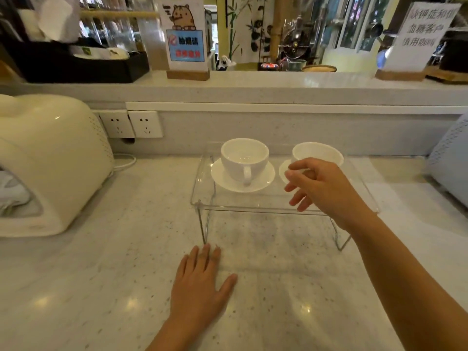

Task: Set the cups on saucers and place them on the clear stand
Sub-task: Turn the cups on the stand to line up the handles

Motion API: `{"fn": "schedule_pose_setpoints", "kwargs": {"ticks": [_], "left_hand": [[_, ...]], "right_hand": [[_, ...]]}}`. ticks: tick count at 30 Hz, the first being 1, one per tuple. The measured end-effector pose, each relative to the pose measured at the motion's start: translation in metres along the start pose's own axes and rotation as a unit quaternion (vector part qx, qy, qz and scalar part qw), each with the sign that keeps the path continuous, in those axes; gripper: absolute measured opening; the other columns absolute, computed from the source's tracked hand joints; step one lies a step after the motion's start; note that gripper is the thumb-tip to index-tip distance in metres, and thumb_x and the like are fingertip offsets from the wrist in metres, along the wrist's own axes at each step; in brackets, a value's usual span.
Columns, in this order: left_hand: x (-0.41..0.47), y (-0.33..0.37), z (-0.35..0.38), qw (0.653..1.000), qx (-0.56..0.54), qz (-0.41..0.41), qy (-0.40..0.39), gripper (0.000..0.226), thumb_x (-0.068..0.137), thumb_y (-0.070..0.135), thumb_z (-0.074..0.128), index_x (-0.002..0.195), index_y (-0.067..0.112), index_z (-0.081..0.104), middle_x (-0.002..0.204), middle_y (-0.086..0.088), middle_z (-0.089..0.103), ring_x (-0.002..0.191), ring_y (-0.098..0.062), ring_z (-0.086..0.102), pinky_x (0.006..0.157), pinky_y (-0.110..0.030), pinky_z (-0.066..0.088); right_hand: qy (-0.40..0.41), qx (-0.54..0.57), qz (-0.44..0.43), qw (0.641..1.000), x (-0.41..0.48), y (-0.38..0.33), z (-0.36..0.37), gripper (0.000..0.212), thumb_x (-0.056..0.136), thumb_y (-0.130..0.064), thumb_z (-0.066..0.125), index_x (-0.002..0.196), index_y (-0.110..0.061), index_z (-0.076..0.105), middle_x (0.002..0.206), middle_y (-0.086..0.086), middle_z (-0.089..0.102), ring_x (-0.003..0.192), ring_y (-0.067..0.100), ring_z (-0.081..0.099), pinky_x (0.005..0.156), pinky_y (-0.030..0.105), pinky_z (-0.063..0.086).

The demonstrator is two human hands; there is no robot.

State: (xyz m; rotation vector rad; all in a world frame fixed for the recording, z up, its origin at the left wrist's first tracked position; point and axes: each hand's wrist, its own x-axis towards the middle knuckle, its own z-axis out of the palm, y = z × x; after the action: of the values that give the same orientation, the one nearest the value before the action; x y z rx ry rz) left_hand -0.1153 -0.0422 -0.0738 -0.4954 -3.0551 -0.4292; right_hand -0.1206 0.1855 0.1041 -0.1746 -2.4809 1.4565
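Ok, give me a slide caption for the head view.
Two cups on saucers sit on the clear stand; right hand open beside them.

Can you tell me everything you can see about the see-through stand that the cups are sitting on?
The clear stand looks like glossy see-through plastic: a flat shelf with upturned edges, raised on thin legs. It stands upright on the speckled counter, near the back wall. Two white cups on saucers sit on top: the left cup has its handle facing forward; the right cup is partly hidden by the right hand. The left hand lies flat on the counter in front of the stand.
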Motion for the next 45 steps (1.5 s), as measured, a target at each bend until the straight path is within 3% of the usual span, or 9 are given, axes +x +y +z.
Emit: {"fn": "schedule_pose_setpoints", "kwargs": {"ticks": [6,10,16,20,23,30,34,37,45], "left_hand": [[0.002,-0.001,0.003,1.000,-0.005,-0.001,0.014,0.076,0.078,0.071,0.011,0.144,0.033,0.008,0.158,0.004,0.009,0.144,-0.017,0.000,0.113,-0.034,-0.007],[0.003,-0.002,0.004,1.000,-0.009,0.004,0.019,0.077,0.078,0.071,0.008,0.144,0.032,0.007,0.158,0.003,0.008,0.144,-0.017,-0.001,0.113,-0.035,-0.008],[0.001,-0.003,0.006,0.999,-0.021,0.010,0.033,0.077,0.078,0.072,0.007,0.144,0.033,0.005,0.158,0.004,0.005,0.144,-0.017,-0.003,0.113,-0.034,-0.011],[0.002,-0.002,0.006,0.999,-0.021,0.009,0.035,0.077,0.078,0.072,0.008,0.144,0.032,0.005,0.158,0.003,0.005,0.144,-0.018,-0.004,0.111,-0.034,-0.014],[0.003,-0.003,0.007,0.999,-0.024,0.009,0.031,0.078,0.078,0.071,0.007,0.145,0.032,0.004,0.158,0.003,0.003,0.144,-0.018,-0.006,0.111,-0.034,-0.015],[0.003,-0.003,0.007,0.999,-0.027,0.008,0.022,0.080,0.076,0.072,0.004,0.145,0.031,0.003,0.158,0.002,0.000,0.144,-0.018,-0.008,0.110,-0.035,-0.016],[0.003,-0.003,0.006,0.999,-0.026,0.010,0.022,0.079,0.077,0.071,0.006,0.145,0.030,0.003,0.158,0.002,0.000,0.144,-0.018,-0.009,0.109,-0.036,-0.019],[0.003,-0.003,0.006,0.999,-0.025,0.010,0.021,0.079,0.077,0.071,0.006,0.145,0.031,0.003,0.158,0.002,0.000,0.144,-0.018,-0.009,0.109,-0.035,-0.018],[0.003,-0.004,0.008,0.999,-0.012,0.016,0.029,0.080,0.076,0.072,0.004,0.144,0.030,0.007,0.158,0.001,0.006,0.144,-0.019,-0.003,0.110,-0.035,-0.016]], "right_hand": [[-0.038,0.004,0.115,0.993,0.014,0.005,0.027,0.038,0.090,-0.029,0.052,0.121,-0.007,0.049,0.079,0.006,0.069,0.043,0.012,0.063,0.040,0.020,0.048],[-0.037,-0.006,0.133,0.990,0.023,0.000,0.034,0.024,0.092,-0.022,0.049,0.102,-0.002,0.057,0.074,0.006,0.069,0.038,0.011,0.051,0.033,0.018,0.039],[-0.010,0.006,0.167,0.986,0.031,-0.004,0.048,0.018,0.090,-0.012,0.048,0.100,0.002,0.054,0.072,0.010,0.066,0.042,0.013,0.050,0.033,0.018,0.036],[0.020,0.034,0.175,0.984,0.032,-0.001,0.056,0.007,0.089,-0.006,0.050,0.095,-0.004,0.048,0.069,0.010,0.061,0.048,0.014,0.052,0.038,0.020,0.038],[0.027,0.047,0.178,0.983,0.033,-0.002,0.058,0.010,0.089,-0.003,0.051,0.090,-0.009,0.044,0.068,0.011,0.058,0.050,0.015,0.049,0.042,0.023,0.039],[0.010,0.089,0.181,0.979,0.033,-0.002,0.058,0.039,0.084,-0.004,0.058,0.120,-0.008,0.045,0.074,0.010,0.062,0.049,0.013,0.046,0.032,0.017,0.033],[-0.013,0.094,0.174,0.980,0.033,-0.002,0.055,0.032,0.083,-0.006,0.059,0.108,-0.020,0.046,0.076,0.007,0.064,0.048,0.012,0.045,0.032,0.017,0.033],[-0.034,0.087,0.156,0.983,0.031,-0.001,0.054,0.026,0.081,-0.005,0.058,0.102,-0.018,0.052,0.077,0.005,0.065,0.047,0.011,0.044,0.033,0.017,0.032],[-0.068,0.084,0.149,0.983,0.032,-0.001,0.051,0.038,0.085,-0.011,0.057,0.123,-0.007,0.054,0.079,0.006,0.067,0.048,0.012,0.043,0.034,0.017,0.033]]}}
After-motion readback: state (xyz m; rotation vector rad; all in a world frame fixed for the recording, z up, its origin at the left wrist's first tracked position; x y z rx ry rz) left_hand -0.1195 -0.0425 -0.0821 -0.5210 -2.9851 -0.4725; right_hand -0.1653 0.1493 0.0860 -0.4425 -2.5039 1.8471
